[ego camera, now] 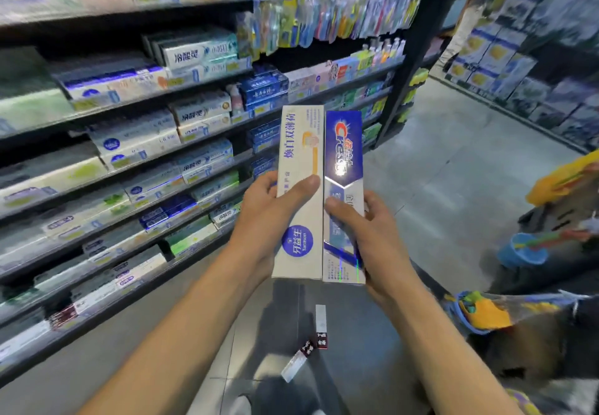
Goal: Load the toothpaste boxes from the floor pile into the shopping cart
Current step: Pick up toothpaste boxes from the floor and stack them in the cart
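My left hand [269,217] grips a cream-white toothpaste box [299,142] with a purple round logo, held upright in front of me. My right hand [372,236] grips a blue Crest toothpaste box [343,145], pressed side by side against the white one. On the grey floor below lie two white boxes with dark red ends, one [321,325] pointing away from me and one [296,362] slanted. The shopping cart [534,350] is at the right edge, dark-framed, with colourful toys in it.
Store shelves [136,162] packed with toothpaste boxes run along the left, toothbrushes hanging above. Stacked blue packages [525,71] line the far right. A yellow cart part [564,181] and a blue toy bucket [522,251] sit at right. The aisle floor stretches ahead.
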The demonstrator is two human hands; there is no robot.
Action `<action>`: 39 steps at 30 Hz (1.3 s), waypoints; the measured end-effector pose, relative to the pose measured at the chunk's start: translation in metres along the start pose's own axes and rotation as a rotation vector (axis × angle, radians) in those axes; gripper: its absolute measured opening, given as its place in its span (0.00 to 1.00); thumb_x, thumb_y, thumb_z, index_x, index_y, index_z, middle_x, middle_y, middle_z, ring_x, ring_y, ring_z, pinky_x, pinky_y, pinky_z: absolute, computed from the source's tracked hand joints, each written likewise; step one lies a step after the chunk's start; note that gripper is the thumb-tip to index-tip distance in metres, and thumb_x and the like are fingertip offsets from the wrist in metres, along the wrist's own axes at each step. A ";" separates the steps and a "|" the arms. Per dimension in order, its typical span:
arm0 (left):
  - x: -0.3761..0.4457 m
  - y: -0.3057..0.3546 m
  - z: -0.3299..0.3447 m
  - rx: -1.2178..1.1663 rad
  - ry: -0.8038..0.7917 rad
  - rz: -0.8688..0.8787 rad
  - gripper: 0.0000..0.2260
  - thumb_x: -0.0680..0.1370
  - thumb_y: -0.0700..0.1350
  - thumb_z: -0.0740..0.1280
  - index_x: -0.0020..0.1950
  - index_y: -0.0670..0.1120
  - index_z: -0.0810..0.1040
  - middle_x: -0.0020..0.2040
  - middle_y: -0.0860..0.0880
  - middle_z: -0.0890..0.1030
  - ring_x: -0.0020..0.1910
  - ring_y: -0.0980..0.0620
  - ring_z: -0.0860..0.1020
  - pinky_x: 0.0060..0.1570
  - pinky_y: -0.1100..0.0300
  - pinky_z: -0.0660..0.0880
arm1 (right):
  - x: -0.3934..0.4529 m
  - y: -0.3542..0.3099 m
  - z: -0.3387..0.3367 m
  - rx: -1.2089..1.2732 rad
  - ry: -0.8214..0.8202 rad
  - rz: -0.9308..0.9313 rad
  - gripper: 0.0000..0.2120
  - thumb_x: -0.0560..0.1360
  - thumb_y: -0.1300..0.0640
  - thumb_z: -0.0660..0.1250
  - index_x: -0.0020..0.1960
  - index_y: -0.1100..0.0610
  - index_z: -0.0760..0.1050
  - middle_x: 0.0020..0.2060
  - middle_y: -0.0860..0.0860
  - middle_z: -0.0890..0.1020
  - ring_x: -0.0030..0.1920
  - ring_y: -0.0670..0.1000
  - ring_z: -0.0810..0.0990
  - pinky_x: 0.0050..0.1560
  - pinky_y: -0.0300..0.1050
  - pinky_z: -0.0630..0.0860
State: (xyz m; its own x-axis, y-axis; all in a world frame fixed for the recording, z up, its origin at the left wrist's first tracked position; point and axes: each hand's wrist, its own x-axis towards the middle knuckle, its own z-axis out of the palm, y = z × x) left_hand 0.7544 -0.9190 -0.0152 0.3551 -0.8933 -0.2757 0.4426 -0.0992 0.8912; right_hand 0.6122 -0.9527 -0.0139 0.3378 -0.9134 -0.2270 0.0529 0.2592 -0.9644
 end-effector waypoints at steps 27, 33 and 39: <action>-0.312 -0.029 -0.152 -0.323 1.237 0.447 0.22 0.75 0.47 0.76 0.66 0.49 0.74 0.55 0.47 0.86 0.49 0.41 0.86 0.52 0.37 0.81 | -0.167 0.065 0.216 -0.265 -1.306 0.252 0.14 0.76 0.60 0.71 0.59 0.55 0.72 0.48 0.54 0.87 0.45 0.60 0.87 0.38 0.49 0.85; -0.432 -0.063 -0.198 -0.433 1.444 0.561 0.17 0.78 0.43 0.72 0.65 0.47 0.75 0.56 0.45 0.86 0.51 0.40 0.86 0.53 0.39 0.82 | -0.285 0.113 0.276 -0.307 -1.535 0.306 0.15 0.76 0.63 0.70 0.60 0.60 0.70 0.50 0.57 0.87 0.51 0.65 0.85 0.51 0.63 0.83; -0.569 -0.099 -0.250 -0.499 1.599 0.603 0.18 0.77 0.44 0.73 0.66 0.48 0.76 0.55 0.44 0.86 0.50 0.39 0.86 0.54 0.37 0.81 | -0.422 0.164 0.326 -0.378 -1.717 0.437 0.22 0.73 0.61 0.73 0.64 0.62 0.70 0.52 0.59 0.86 0.51 0.66 0.85 0.50 0.64 0.83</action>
State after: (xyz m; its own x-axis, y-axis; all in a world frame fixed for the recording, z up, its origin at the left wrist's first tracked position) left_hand 0.7147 -0.2911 -0.0366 0.7896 0.5339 -0.3025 0.0371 0.4505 0.8920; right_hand 0.7846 -0.4228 -0.0320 0.7691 0.5624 -0.3037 -0.4067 0.0641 -0.9113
